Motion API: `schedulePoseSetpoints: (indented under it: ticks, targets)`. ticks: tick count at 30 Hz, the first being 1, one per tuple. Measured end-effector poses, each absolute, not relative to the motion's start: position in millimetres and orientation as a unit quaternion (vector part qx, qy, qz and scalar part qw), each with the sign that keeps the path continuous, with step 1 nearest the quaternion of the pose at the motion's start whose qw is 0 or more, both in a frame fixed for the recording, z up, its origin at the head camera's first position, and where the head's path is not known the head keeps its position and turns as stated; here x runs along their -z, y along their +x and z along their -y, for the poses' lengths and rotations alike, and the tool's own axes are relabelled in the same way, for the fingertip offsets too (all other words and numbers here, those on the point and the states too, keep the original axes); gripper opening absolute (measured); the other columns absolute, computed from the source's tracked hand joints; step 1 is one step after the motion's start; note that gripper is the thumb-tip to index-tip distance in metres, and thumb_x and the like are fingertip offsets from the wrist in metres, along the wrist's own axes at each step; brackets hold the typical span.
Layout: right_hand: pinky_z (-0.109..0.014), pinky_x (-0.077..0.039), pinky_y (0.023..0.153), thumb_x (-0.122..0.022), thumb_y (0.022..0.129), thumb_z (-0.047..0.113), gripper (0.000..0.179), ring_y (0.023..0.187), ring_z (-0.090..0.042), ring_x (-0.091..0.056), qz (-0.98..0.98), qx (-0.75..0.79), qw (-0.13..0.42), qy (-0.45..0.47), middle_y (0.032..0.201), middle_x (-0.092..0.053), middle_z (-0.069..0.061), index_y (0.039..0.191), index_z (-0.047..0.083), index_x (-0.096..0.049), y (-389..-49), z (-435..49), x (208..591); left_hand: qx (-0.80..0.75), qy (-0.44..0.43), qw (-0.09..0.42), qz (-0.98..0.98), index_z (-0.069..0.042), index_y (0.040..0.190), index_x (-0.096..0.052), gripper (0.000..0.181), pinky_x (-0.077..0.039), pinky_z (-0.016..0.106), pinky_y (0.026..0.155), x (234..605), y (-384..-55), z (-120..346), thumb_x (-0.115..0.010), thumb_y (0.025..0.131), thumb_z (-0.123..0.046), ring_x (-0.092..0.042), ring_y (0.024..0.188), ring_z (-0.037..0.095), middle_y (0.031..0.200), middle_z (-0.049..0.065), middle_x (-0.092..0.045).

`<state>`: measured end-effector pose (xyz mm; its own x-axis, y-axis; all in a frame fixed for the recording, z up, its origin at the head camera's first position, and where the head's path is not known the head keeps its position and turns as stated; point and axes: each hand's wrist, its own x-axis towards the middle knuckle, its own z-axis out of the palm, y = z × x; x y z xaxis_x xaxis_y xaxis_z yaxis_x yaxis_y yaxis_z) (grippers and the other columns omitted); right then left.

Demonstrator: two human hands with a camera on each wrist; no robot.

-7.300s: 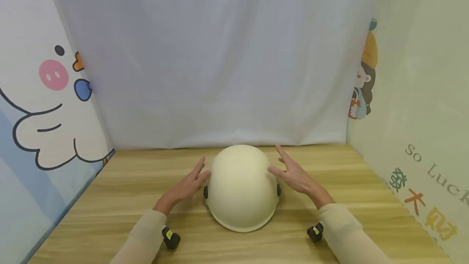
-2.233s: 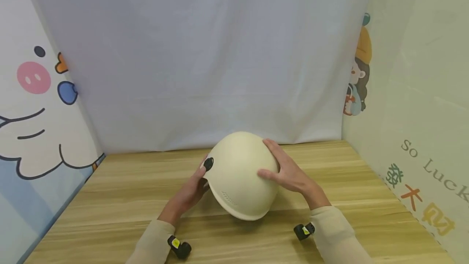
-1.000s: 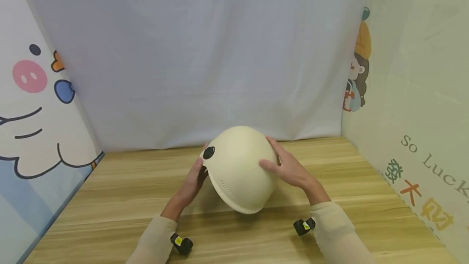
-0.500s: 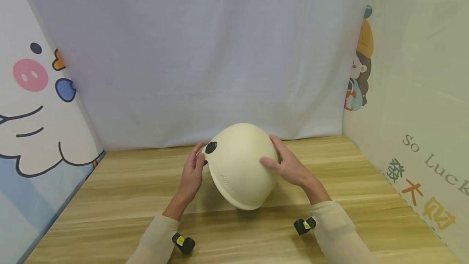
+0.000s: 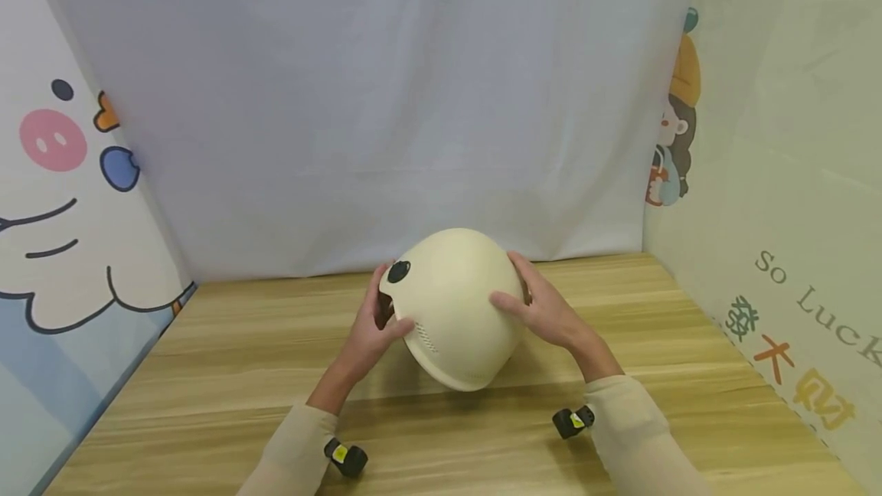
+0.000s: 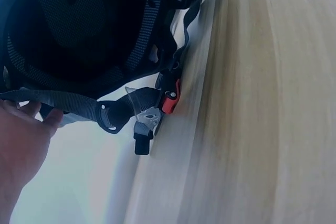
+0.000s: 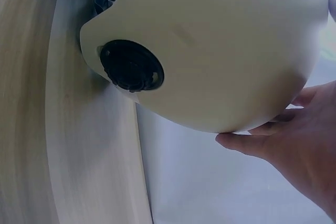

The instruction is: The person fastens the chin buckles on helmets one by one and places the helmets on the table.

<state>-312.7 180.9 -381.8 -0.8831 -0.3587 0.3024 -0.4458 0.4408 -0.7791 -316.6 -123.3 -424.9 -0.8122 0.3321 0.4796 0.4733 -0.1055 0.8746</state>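
Observation:
A cream hard-shell helmet is tilted with its left side raised, the black padded inside facing the left wrist view. My left hand grips its raised edge, thumb beside the small vent holes and fingers at the rim behind. In the left wrist view, a dark chin strap crosses over those fingertips. Farther along hang a clear plastic piece and a red buckle part. My right hand presses the right side of the shell with extended fingers and thumb. A round black knob sits near the helmet's low edge in the right wrist view.
The wood-grain table lies under the helmet. A pale grey curtain hangs along its back edge. Printed cartoon panels stand left and right. Small black cameras are strapped to both wrists.
At first the helmet sat level, hands beside it. Later both hands held it tilted, and its left side rose further. My left thumb shifted from near the left black knob down to the vents.

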Motion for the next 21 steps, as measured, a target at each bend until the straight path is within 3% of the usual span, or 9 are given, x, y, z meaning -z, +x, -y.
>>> schedulePoseSetpoints:
  ticks: [6,10,13,21]
  targets:
    - [-0.065,-0.019,0.113,-0.060,0.090,0.052,0.090,0.150,-0.038,-0.012,0.871,-0.431,0.091,0.218,0.165,-0.007,-0.012,0.158,0.011,-0.018,-311,-177,379,0.688,-0.290,0.046,0.664,-0.026,0.156,-0.012,0.092,-0.034,0.031,0.112,423,-316,121,-0.072,0.087,-0.014,-0.039,0.139,0.026,0.157,0.005,-0.032]
    - [-0.067,-0.022,0.110,-0.063,0.087,0.053,0.095,0.150,-0.037,-0.014,0.863,-0.430,0.120,0.235,0.165,-0.009,-0.010,0.159,0.018,-0.012,-310,-170,378,0.691,-0.282,0.051,0.664,-0.025,0.155,-0.015,0.091,-0.027,0.046,0.115,421,-316,120,-0.072,0.086,-0.010,-0.043,0.135,0.021,0.154,0.005,-0.036]
    - [-0.069,-0.021,0.110,-0.064,0.087,0.051,0.093,0.151,-0.035,-0.012,0.856,-0.429,0.131,0.257,0.165,-0.009,-0.006,0.159,0.026,-0.012,-309,-166,377,0.693,-0.280,0.053,0.662,-0.023,0.155,-0.014,0.091,-0.023,0.051,0.116,420,-315,119,-0.071,0.086,-0.008,-0.041,0.137,0.021,0.155,0.004,-0.035]
    - [-0.069,-0.020,0.110,-0.069,0.082,0.051,0.094,0.151,-0.036,-0.009,0.871,-0.380,0.144,0.275,0.165,-0.010,-0.007,0.158,0.024,-0.020,-306,-159,377,0.689,-0.262,0.039,0.675,-0.015,0.154,-0.015,0.089,-0.034,0.036,0.111,419,-312,121,-0.072,0.086,-0.009,-0.038,0.138,0.029,0.155,0.007,-0.036]
